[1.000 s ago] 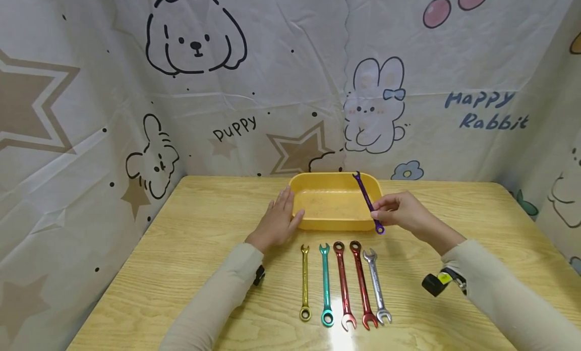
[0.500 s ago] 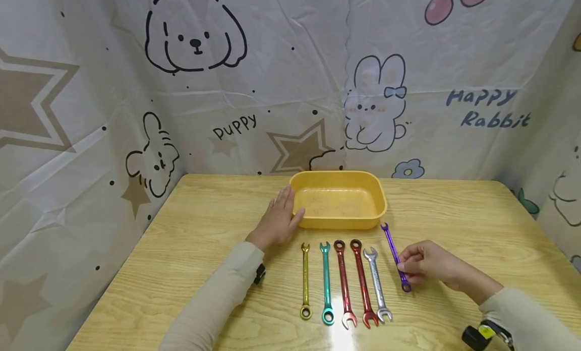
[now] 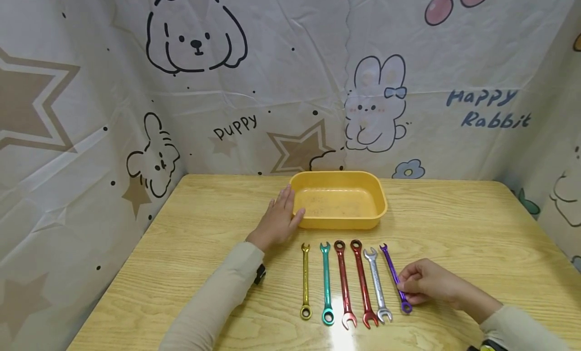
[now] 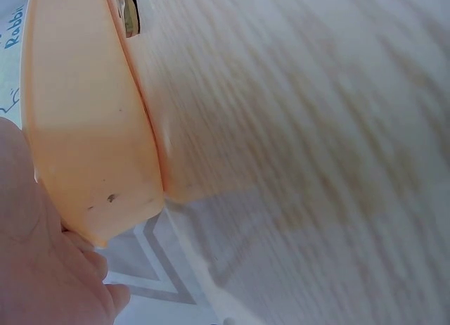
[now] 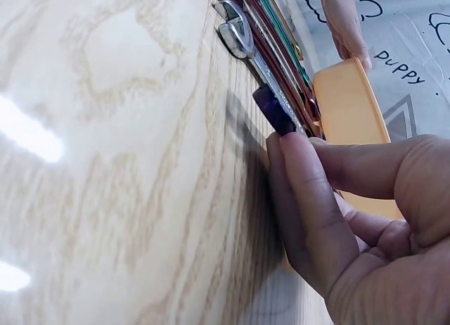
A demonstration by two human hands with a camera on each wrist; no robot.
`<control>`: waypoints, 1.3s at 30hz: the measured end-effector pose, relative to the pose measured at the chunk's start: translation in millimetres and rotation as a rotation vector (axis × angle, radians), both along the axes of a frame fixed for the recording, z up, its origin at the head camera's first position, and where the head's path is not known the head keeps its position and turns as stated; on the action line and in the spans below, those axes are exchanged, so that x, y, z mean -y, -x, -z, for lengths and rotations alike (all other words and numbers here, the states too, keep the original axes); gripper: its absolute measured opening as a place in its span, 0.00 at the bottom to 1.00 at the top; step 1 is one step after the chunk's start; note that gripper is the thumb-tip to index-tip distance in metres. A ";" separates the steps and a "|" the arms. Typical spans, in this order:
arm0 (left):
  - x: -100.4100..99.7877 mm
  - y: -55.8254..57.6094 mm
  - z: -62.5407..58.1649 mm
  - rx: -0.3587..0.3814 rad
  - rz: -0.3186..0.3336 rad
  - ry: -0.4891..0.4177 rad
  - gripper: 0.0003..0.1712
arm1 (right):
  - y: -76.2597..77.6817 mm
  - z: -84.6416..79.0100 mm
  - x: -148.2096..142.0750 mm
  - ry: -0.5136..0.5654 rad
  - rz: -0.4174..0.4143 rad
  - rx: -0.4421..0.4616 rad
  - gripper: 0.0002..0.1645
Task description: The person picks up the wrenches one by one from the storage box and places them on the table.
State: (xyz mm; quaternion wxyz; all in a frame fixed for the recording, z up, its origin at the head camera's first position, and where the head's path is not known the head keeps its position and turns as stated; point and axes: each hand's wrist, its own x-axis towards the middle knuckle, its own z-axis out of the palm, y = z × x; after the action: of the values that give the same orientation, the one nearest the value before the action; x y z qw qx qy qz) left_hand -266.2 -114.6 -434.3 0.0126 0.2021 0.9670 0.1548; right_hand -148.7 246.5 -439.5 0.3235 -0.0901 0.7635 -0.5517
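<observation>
My right hand point(image 3: 431, 281) pinches a purple combination wrench point(image 3: 390, 261) between thumb and fingers near its ring end, low over the table at the right end of a row of wrenches. In the right wrist view the purple wrench's ring end point(image 5: 273, 108) juts out beyond the fingertips; the rest is mostly hidden by the hand. Left of it lie a silver wrench point(image 3: 375, 280), two red wrenches point(image 3: 362, 283), a teal wrench point(image 3: 326, 283) and a gold wrench point(image 3: 305, 280). My left hand point(image 3: 278, 217) rests with extended fingers against the left end of a yellow plastic basin point(image 3: 340, 223).
The basin stands behind the row, near the back edge of the wooden table point(image 3: 218, 215). A patterned cloth point(image 3: 254, 53) hangs behind the table and along both sides.
My right hand has brought the purple wrench from over the basin's right rim toward me, down beside the silver wrench. The left hand stays at the basin.
</observation>
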 end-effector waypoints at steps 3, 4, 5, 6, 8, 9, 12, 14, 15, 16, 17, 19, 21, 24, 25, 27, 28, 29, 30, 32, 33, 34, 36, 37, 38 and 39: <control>0.1 -0.1 0.2 -0.001 0.003 -0.003 0.42 | -0.7 0.5 2.5 -0.009 0.004 -0.008 0.09; 0.2 -0.3 0.3 0.000 0.002 -0.004 0.42 | -0.9 0.4 3.4 -0.011 0.004 -0.010 0.09; 0.4 -0.5 0.4 0.000 0.001 -0.002 0.42 | -1.2 0.2 4.2 -0.013 0.005 -0.012 0.09; 0.5 -0.7 0.5 0.001 0.001 -0.003 0.42 | -1.4 0.1 4.9 -0.015 0.005 -0.014 0.09; 0.8 -0.8 0.9 -0.003 0.001 -0.007 0.42 | -1.7 -0.2 6.1 -0.016 0.006 -0.013 0.08; 1.0 -1.0 1.0 -0.004 0.002 -0.009 0.42 | -2.0 -0.6 6.6 -0.019 0.007 -0.013 0.08; 1.3 -1.0 1.0 -0.008 0.006 -0.008 0.42 | -2.6 -1.3 7.8 -0.024 0.011 -0.009 0.08; 1.4 -0.7 0.9 -0.009 0.008 -0.006 0.42 | -2.9 -1.9 8.5 -0.028 0.014 -0.008 0.08; 1.5 -0.7 0.7 -0.010 0.009 -0.005 0.42 | -3.1 -2.1 8.9 -0.031 0.016 -0.007 0.08; 1.5 -0.6 0.6 -0.011 0.010 -0.002 0.42 | -3.2 -2.5 9.4 -0.034 0.019 -0.005 0.08; 1.6 -0.5 0.5 -0.011 0.012 -0.001 0.42 | -3.4 -2.7 9.8 -0.039 0.023 -0.004 0.08; 1.8 -0.4 0.1 -0.012 0.014 -0.002 0.42 | -3.5 -3.2 10.9 -0.053 0.031 -0.005 0.08; 2.0 -0.4 -0.4 -0.011 0.015 0.003 0.42 | -3.8 -3.5 11.9 -0.071 0.041 -0.009 0.08; 2.1 -0.5 -0.9 -0.006 0.014 0.005 0.42 | -4.2 -3.7 13.3 -0.109 0.051 -0.028 0.08; 2.0 -0.5 -0.9 -0.006 0.013 0.007 0.42 | -4.3 -3.9 13.8 -0.121 0.051 -0.036 0.08; 1.9 0.0 -0.3 -0.007 0.012 0.007 0.42 | -4.2 -3.7 14.5 -0.140 0.049 -0.050 0.09; 1.9 0.2 -0.2 -0.007 0.011 0.008 0.42 | -4.0 -3.6 14.8 -0.147 0.048 -0.054 0.09; 1.9 0.3 -0.1 -0.008 0.011 0.008 0.42 | -3.7 -3.4 14.9 -0.153 0.046 -0.056 0.10; 2.0 0.3 -0.1 -0.007 0.011 0.007 0.42 | -3.4 -3.1 15.0 -0.158 0.045 -0.058 0.10; 2.0 0.4 -0.1 -0.006 0.013 0.001 0.42 | -2.6 -2.7 15.0 -0.169 0.044 -0.058 0.10; 2.1 0.5 0.0 -0.006 0.014 -0.004 0.42 | -2.2 -2.7 15.0 -0.176 0.045 -0.058 0.10; 2.2 0.2 -0.5 -0.003 0.015 -0.005 0.42 | -1.8 -2.5 15.0 -0.183 0.045 -0.059 0.10; 2.3 0.7 -0.1 0.000 0.016 -0.010 0.42 | -1.0 -2.4 15.2 -0.201 0.043 -0.061 0.11; 2.3 0.8 -0.2 0.002 0.016 -0.014 0.42 | -0.6 -2.2 15.4 -0.210 0.043 -0.064 0.11; 2.3 1.0 -0.2 0.003 0.016 -0.014 0.42 | -0.2 -2.0 15.7 -0.219 0.041 -0.067 0.11; 2.2 1.0 -0.3 0.004 0.015 -0.016 0.42 | 0.1 -1.9 16.0 -0.228 0.042 -0.071 0.11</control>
State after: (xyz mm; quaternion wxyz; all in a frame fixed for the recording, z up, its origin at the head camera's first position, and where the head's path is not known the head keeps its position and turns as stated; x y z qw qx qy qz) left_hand -267.2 -116.8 -433.9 0.0143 0.2092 0.9641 0.1627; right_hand -148.8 230.5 -437.6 0.2930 -0.0562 0.8339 -0.4644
